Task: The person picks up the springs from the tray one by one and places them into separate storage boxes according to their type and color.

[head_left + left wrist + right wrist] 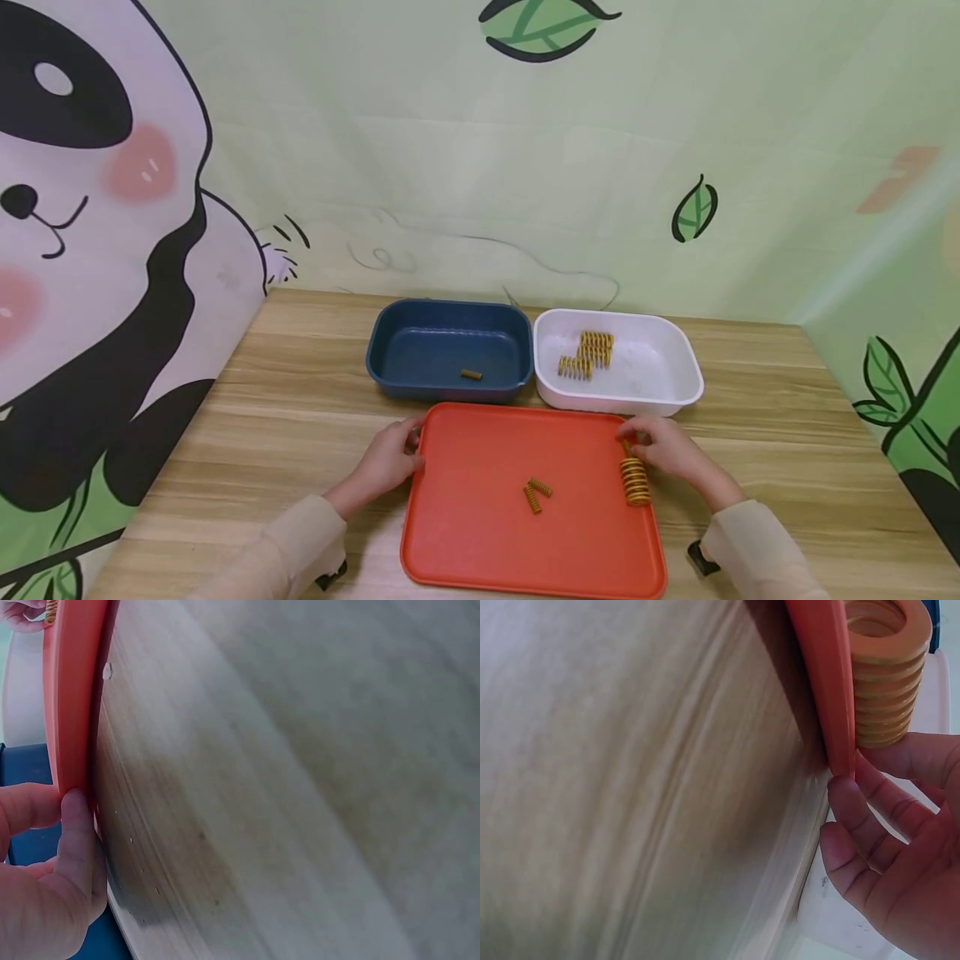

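A red tray (480, 533) lies in front of me. My left hand (387, 457) pinches its left rim near the far corner, and in the left wrist view the thumb and fingers (75, 832) are on both sides of the rim. At the far right corner my right hand (663, 447) pinches the rim, fingers partly beneath it. A large yellow coil spring (635, 483) lies along the tray's right side, close against the right thumb; a small golden piece (627, 448) shows beside it, partly hidden. Two small coil springs (540, 487) lie near the tray's middle.
Behind the tray stand a dark blue bin (420, 387) with one small spring (471, 374) and a white bin (652, 404) with several medium springs (595, 355). The wooden table (300, 367) ends at a printed cloth backdrop (420, 150).
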Demonstrator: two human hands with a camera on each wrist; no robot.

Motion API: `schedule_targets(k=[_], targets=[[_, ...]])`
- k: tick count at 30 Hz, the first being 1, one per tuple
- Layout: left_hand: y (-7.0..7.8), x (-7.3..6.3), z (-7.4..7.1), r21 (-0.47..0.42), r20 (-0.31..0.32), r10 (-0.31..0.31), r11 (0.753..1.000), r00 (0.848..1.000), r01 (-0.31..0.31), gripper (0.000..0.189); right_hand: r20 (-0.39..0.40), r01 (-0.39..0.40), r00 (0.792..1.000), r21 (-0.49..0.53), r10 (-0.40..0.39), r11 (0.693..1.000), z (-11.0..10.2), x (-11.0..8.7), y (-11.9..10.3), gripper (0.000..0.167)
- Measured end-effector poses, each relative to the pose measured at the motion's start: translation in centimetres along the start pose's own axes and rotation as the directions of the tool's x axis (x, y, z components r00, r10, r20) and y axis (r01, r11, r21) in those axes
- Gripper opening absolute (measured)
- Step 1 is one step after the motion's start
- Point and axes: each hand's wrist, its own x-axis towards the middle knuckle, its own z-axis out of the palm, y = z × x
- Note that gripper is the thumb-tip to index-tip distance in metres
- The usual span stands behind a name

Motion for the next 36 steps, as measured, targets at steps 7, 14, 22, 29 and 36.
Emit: schedule_targets(k=[7,14,22,29,36], targets=[[-0.18,0.23,0.11,-0.01,0.007,-0.013,1.0,1.0,0.013,0.055,-0.022,0.006,1.0,-0.034,-0.007,0.999,0.09,0.0,0.09,0.023],[-0.23,0.24,0.11,-0.006,0.008,-0.008,1.0,1.0,0.008,0.055,-0.023,0.03,0.999,-0.061,-0.032,0.998,0.1,0.08,0.16,0.023],[-0.22,0.27,0.07,-0.008,0.013,-0.014,1.0,1.0,0.014,0.055,-0.023,0.084,0.996,-0.114,-0.087,0.99,0.43,0.32,0.48,0.018],[-0.17,0.23,0.12,-0.006,0.015,-0.017,1.0,1.0,0.017,0.056,-0.032,0.063,0.997,-0.155,-0.069,0.986,0.75,0.39,0.15,0.013],[-0.2,0.19,0.13,-0.005,0.012,-0.016,1.0,1.0,0.016,0.055,-0.039,0.042,0.998,-0.163,-0.049,0.986,0.89,0.45,-0.11,0.013]])
